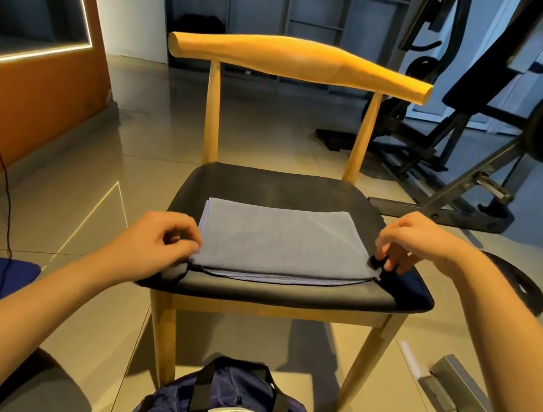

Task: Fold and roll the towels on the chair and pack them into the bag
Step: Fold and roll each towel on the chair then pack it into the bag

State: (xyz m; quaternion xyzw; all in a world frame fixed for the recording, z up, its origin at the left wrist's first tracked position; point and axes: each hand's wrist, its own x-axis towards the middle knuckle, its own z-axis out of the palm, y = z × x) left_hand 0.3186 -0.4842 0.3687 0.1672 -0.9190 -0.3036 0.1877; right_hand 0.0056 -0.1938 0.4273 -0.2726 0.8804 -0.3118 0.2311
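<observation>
Your grey towel (281,238) lies folded flat at the seat centre of the chair (282,186), looking light, soft and floppy, so with your left hand (159,243) pinching its 7 o'clock corner and your right hand (409,240) pinching the 4 o'clock one, hold those corners.

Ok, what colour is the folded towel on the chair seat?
Light grey-blue, plain; the flat folded cloth towel shows clearly in the head view.

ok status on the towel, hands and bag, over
Left hand and right hand pinching the near corners of the grey towel. Towel folded flat on chair seat, not yet rolled. Bag on the floor below, nothing blocking.
</observation>
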